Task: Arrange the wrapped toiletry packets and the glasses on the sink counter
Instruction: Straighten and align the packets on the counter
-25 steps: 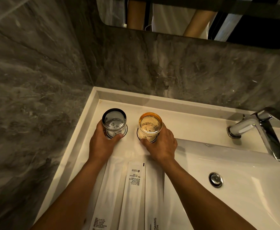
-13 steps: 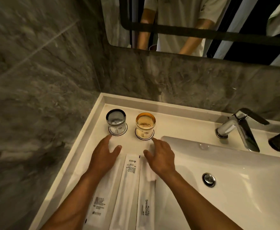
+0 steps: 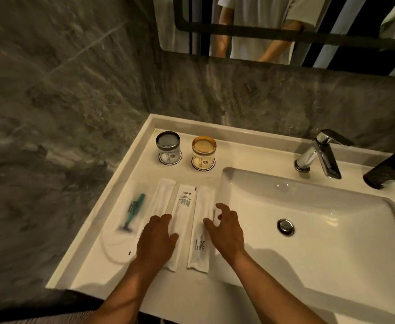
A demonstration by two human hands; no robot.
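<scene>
Two glasses stand on round coasters at the back of the white counter [image 3: 131, 272]: a grey-rimmed glass [image 3: 168, 147] on the left and an amber-rimmed glass [image 3: 203, 152] to its right. In front of them lie three long white wrapped packets side by side: a left packet [image 3: 162, 197], a middle packet [image 3: 184, 206] with small print, and a right packet [image 3: 201, 239] marked "BRUSHING TEETH". A clear packet with a green razor [image 3: 133, 211] lies furthest left. My left hand [image 3: 156, 242] rests flat over the left and middle packets. My right hand [image 3: 227, 230] hovers with spread fingers beside the right packet.
The sink basin [image 3: 320, 230] with its metal drain [image 3: 285, 226] fills the right side. A chrome faucet [image 3: 320, 155] stands behind it, with a dark bottle [image 3: 390, 169] at the far right. Grey marble walls close the left and back; a mirror hangs above.
Both hands let go of the glasses and drew back toward me over the packets. The view pulled back, and the razor packet at the left came into sight.
</scene>
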